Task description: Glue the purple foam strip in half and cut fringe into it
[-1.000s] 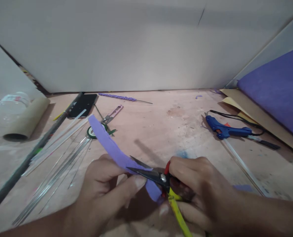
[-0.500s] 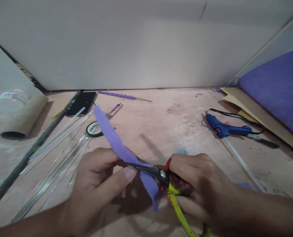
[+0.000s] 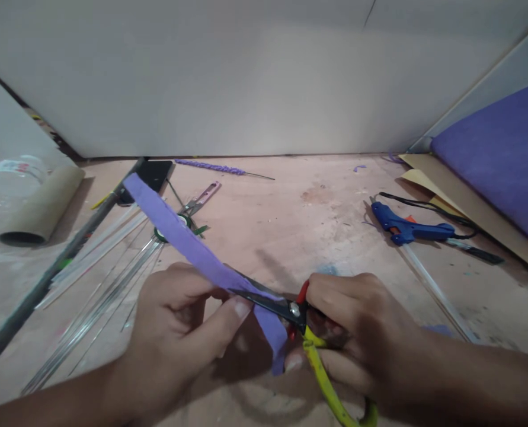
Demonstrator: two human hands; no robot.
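A long purple strip (image 3: pixel 170 228), of paper or thin cloth, is pinched between the thumb and fingers of my left hand (image 3: pixel 188 326). Its far end sticks up to the upper left, and its other end hangs down below the scissors. My right hand (image 3: pixel 357 326) is wrapped round the scissors (image 3: pixel 294 309), which have black blades and red and yellow handles. The blades lie across the strip close to my left thumb, with the strip between them. Part of the handles is hidden by my right fingers.
A blue glue gun (image 3: pixel 410 228) with a clear stick lies at right, near brown paper (image 3: pixel 441 196) and a purple sheet (image 3: pixel 499 154). Green tape (image 3: pixel 186 222), thread snips (image 3: pixel 204 198), a phone (image 3: pixel 154 175), wires (image 3: pixel 90 323) and a cardboard tube (image 3: pixel 44 207) are at left. A purple fuzzy stem (image 3: pixel 210 167) lies behind.
The strip's far end has swung left and now overlaps the phone and the tape. Both hands stay almost in place, with the scissors still across the strip.
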